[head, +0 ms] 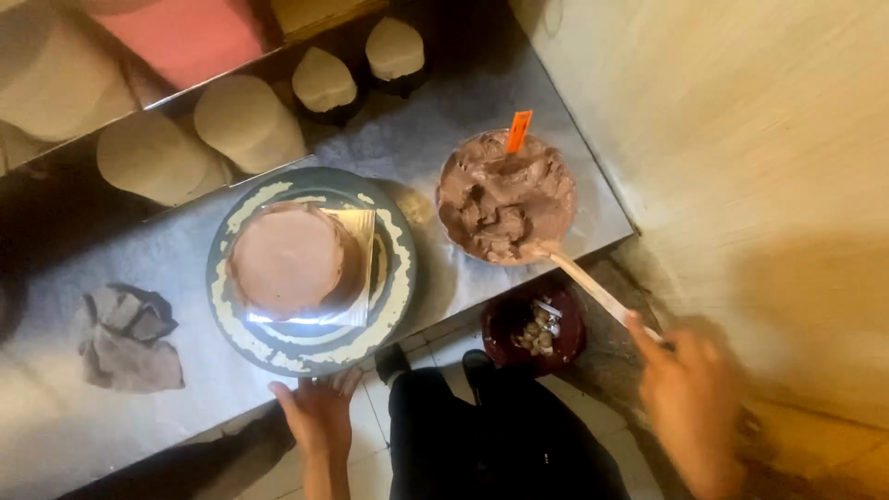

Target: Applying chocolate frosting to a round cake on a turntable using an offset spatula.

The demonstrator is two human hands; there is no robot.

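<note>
Lying crumpled far left on the bench: a grey rag, well apart from either hand. Resting at the near rim of the turntable: the left hand, fingers spread and curling up against the rim edge, not pinching anything. Sitting just beyond those fingers, on a shiny square board at the turntable's middle: a round cake coated in pale brown cream. Standing behind, far from both hands: stacked plain cake rounds and two small domed cakes.

Sitting to the right of the turntable, near the bench edge: a bowl of chocolate cream with an orange scraper stuck upright in it. Reaching from the bowl's near side down to the right hand: a spatula, blade buried in the cream, handle end closed inside the fingers; motion blur hiding the exact grip. Lying below the spatula, between the hands and under bench level: a dark red bowl holding scraps.

Risks, as a judgement: tipping the bowl off the near bench edge by levering the spatula too hard; dripping cream onto the floor or dark clothing while crossing the gap to the cake; jolting the turntable with the left fingers and sliding the board off centre.
</note>
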